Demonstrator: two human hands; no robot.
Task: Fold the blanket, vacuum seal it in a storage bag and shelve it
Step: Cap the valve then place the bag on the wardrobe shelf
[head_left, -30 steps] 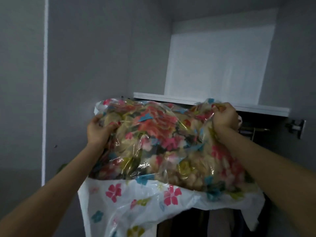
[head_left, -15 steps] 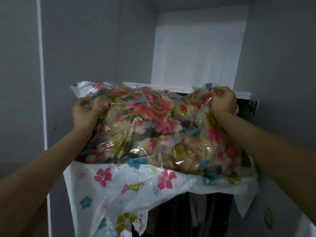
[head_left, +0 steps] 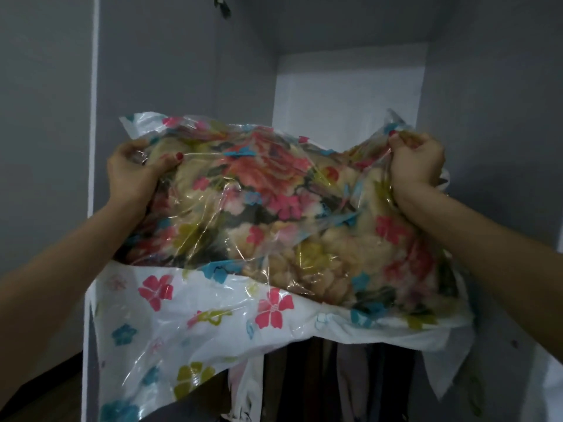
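A clear storage bag (head_left: pixel 189 318) printed with pink, blue and yellow flowers holds the folded floral blanket (head_left: pixel 274 208), shrunk tight inside it. I hold the bundle up in front of an open wardrobe. My left hand (head_left: pixel 131 175) grips the bundle's upper left corner. My right hand (head_left: pixel 419 164) clutches the plastic at its upper right corner. The bag's empty white lower part hangs loose below the blanket. The bundle hides the shelf's front edge; the white back panel (head_left: pixel 350 95) of the upper compartment shows above it.
Grey wardrobe side walls (head_left: pixel 170 71) frame the compartment left and right. Dark hanging clothes (head_left: pixel 335 382) show under the bag. A small dark fitting (head_left: pixel 224 6) sits at the top of the wardrobe. A white door edge (head_left: pixel 93 102) runs down the left.
Both hands have lifted the bagged blanket higher and toward the upper compartment. The white shelf edge, visible earlier behind the bag, is now covered by it.
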